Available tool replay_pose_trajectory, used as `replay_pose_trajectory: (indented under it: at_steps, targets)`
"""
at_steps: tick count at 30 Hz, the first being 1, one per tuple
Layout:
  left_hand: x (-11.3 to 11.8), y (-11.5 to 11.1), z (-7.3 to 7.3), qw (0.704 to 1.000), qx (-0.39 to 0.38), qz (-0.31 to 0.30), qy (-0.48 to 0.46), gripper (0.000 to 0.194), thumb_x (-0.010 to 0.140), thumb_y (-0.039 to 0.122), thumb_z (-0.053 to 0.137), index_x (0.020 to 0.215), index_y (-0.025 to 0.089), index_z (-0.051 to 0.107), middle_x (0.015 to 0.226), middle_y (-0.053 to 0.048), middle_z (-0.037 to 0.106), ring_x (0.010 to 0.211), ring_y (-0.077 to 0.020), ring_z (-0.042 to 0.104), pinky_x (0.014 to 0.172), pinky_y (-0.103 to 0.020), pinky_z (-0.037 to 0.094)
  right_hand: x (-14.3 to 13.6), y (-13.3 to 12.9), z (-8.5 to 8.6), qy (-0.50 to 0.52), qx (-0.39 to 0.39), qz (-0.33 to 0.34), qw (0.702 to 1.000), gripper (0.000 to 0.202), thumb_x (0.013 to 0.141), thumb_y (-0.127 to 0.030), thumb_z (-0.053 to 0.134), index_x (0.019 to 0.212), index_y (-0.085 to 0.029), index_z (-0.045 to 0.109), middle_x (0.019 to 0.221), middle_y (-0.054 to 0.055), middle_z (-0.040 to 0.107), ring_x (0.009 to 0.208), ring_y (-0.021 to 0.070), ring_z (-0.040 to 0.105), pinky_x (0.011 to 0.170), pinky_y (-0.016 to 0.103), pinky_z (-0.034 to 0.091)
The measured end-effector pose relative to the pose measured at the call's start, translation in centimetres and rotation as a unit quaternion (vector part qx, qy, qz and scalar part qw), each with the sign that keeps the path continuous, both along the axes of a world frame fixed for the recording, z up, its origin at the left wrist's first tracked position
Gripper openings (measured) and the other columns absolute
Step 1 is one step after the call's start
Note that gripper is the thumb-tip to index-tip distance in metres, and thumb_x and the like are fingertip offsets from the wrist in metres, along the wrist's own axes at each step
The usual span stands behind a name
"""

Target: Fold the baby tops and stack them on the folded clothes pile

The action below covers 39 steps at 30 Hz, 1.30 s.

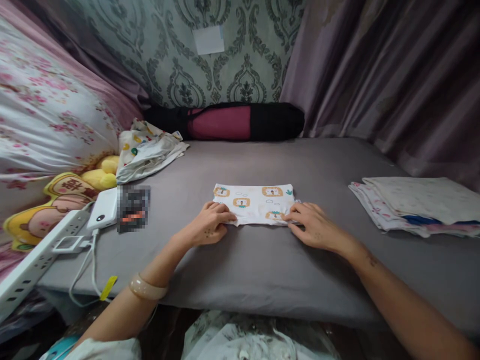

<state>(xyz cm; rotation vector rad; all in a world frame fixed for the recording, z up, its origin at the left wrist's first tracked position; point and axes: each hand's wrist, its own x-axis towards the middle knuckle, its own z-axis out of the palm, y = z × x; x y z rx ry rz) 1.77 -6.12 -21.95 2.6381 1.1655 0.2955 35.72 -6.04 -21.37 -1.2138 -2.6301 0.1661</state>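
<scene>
Printed cloth (257, 204) lies folded to small rectangle mid-bed (262, 260). Left hand (208, 225) and right hand (313, 226) pinch near corners, fingers together. Folded stack (416, 205) at right; unfolded pile (146, 152) left remains.

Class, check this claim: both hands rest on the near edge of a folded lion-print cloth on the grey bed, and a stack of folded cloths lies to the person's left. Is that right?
Not quite. The stack of folded cloths lies to the person's right, not left, as the head view shows. The rest holds: the left hand and right hand rest on the near edge of the folded lion-print cloth on the grey bed.
</scene>
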Motion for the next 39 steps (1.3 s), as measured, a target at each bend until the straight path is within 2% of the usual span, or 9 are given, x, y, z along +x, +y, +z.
replay_pose_trajectory:
  at_steps: [2, 3, 5, 8, 12, 21, 29, 35, 39]
  targets:
    - [1.0, 0.4, 0.4, 0.999, -0.011, 0.040, -0.012, 0.032, 0.085, 0.021, 0.044, 0.108, 0.026, 0.066, 0.108, -0.005, 0.063, 0.106, -0.0215, 0.054, 0.102, -0.042, 0.033, -1.4, 0.7, 0.3, 0.016, 0.004, -0.035, 0.999, 0.029, 0.094, -0.035, 0.046, 0.086, -0.023, 0.070, 0.097, 0.007, 0.064, 0.094, 0.0212, 0.057, 0.093, 0.041, 0.039]
    - [1.7, 0.7, 0.5, 0.997, -0.006, 0.070, -0.018, 0.033, 0.089, 0.024, 0.040, 0.109, 0.025, 0.066, 0.112, -0.005, 0.063, 0.109, -0.0219, 0.054, 0.102, -0.042, 0.034, -2.3, 1.2, 0.2, 0.025, 0.009, -0.052, 0.998, 0.034, 0.096, -0.036, 0.041, 0.086, -0.022, 0.070, 0.100, 0.007, 0.066, 0.096, 0.0215, 0.058, 0.096, 0.041, 0.038]
    - [3.5, 1.6, 0.2, 0.990, 0.022, 0.138, -0.023, 0.040, 0.095, 0.028, 0.029, 0.120, 0.021, 0.060, 0.122, -0.008, 0.061, 0.117, -0.0233, 0.051, 0.104, -0.043, 0.033, -4.4, 2.3, -0.3, 0.044, 0.023, -0.078, 0.996, 0.038, 0.098, -0.032, 0.033, 0.105, -0.021, 0.068, 0.117, 0.009, 0.065, 0.112, 0.0234, 0.055, 0.104, 0.044, 0.033]
    - [6.4, 2.9, -0.8, 0.984, 0.046, 0.169, 0.019, 0.048, 0.096, 0.031, 0.026, 0.137, 0.015, 0.046, 0.142, -0.013, 0.048, 0.135, -0.0273, 0.037, 0.112, -0.047, 0.025, -7.5, 3.6, -1.9, 0.008, 0.016, -0.083, 0.996, 0.049, 0.097, -0.032, 0.027, 0.138, -0.014, 0.048, 0.146, 0.012, 0.045, 0.139, 0.0270, 0.032, 0.114, 0.048, 0.018]
    - [8.4, 4.4, -2.2, 0.979, 0.047, 0.180, 0.081, 0.055, 0.096, 0.031, 0.025, 0.146, 0.011, 0.033, 0.154, -0.013, 0.031, 0.145, -0.0304, 0.019, 0.117, -0.052, 0.013, -9.8, 4.5, -3.7, -0.038, -0.001, -0.092, 0.995, 0.058, 0.095, -0.032, 0.025, 0.148, -0.009, 0.033, 0.156, 0.013, 0.028, 0.145, 0.0282, 0.018, 0.117, 0.051, 0.007]
    - [8.2, 5.2, -3.7, 0.979, 0.015, 0.182, 0.093, 0.056, 0.098, 0.040, 0.021, 0.148, 0.018, 0.032, 0.156, -0.011, 0.027, 0.145, -0.0321, 0.019, 0.113, -0.062, 0.015, -9.9, 4.9, -4.5, -0.054, -0.055, -0.121, 0.990, 0.059, 0.095, -0.034, 0.025, 0.150, -0.015, 0.031, 0.157, 0.011, 0.024, 0.145, 0.0323, 0.017, 0.115, 0.058, 0.009]
    - [7.5, 5.6, -2.8, 0.981, -0.013, 0.159, 0.111, 0.059, 0.098, 0.043, 0.022, 0.149, 0.015, 0.029, 0.157, -0.013, 0.026, 0.144, -0.0335, 0.021, 0.111, -0.061, 0.022, -9.4, 5.5, -3.6, -0.063, -0.093, -0.107, 0.988, 0.059, 0.095, -0.034, 0.023, 0.150, -0.013, 0.031, 0.156, 0.014, 0.025, 0.144, 0.0329, 0.019, 0.114, 0.059, 0.012]
    - [5.7, 5.6, -4.2, 0.973, 0.059, 0.200, 0.097, 0.058, 0.098, 0.047, 0.021, 0.146, 0.017, 0.035, 0.153, -0.017, 0.033, 0.143, -0.0326, 0.025, 0.112, -0.060, 0.017, -8.3, 5.4, -4.4, -0.055, -0.032, -0.130, 0.990, 0.057, 0.095, -0.033, 0.026, 0.147, -0.010, 0.034, 0.155, 0.015, 0.028, 0.144, 0.0290, 0.021, 0.116, 0.051, 0.011]
    - [5.7, 5.7, -4.9, 0.973, 0.046, 0.208, 0.092, 0.058, 0.098, 0.049, 0.021, 0.146, 0.018, 0.034, 0.153, -0.016, 0.032, 0.143, -0.0320, 0.025, 0.112, -0.058, 0.017, -8.4, 5.5, -4.6, -0.051, -0.040, -0.140, 0.988, 0.058, 0.095, -0.033, 0.027, 0.147, -0.009, 0.035, 0.155, 0.015, 0.029, 0.144, 0.0292, 0.022, 0.116, 0.050, 0.011]
